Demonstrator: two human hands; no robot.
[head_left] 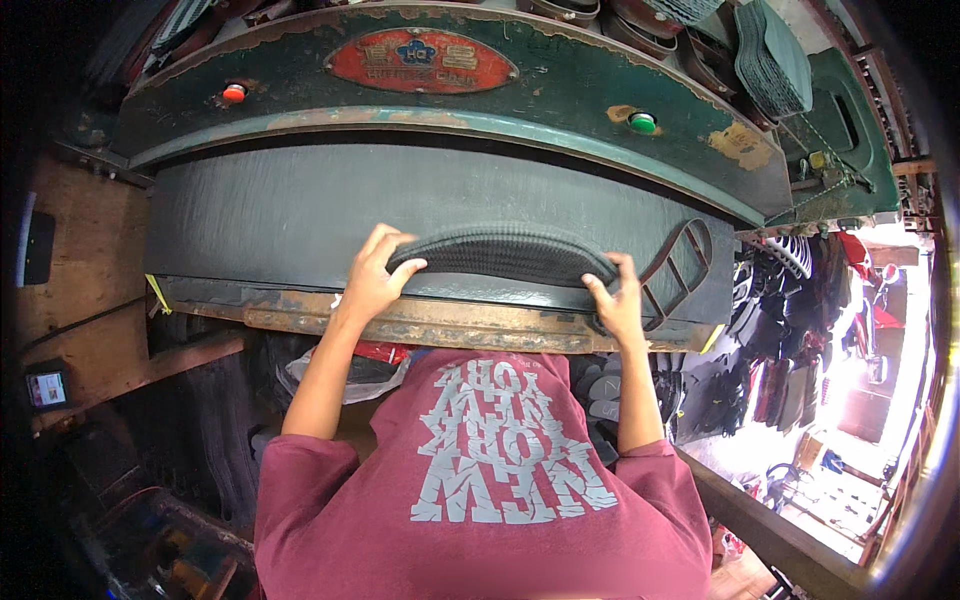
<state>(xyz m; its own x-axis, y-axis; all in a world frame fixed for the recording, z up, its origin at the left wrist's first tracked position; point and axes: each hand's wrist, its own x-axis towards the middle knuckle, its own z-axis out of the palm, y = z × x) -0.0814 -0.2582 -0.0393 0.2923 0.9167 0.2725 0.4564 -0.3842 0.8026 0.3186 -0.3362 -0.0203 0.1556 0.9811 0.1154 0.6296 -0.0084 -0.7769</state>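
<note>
A stack of black, ribbed, sole-shaped sheets [500, 258] is held lengthwise between my two hands, arched a little upward in the middle. My left hand [378, 275] grips its left end, thumb on the near side and fingers on the far side. At the other end, my right hand [617, 300] closes on the stack in the same way. Beneath it lies the dark, flat bed [270, 190] of a green press. Just right of my right hand rests a sole-shaped metal cutting die [680, 272] with crossbars.
The green press beam [560, 85] spans the far side, with a red button [234, 93] and a green button [642, 123]. More dies and a stack of grey soles [772, 60] sit on top. A worn metal edge [450, 322] borders the bed nearest me. Many dark soles [780, 340] hang at right.
</note>
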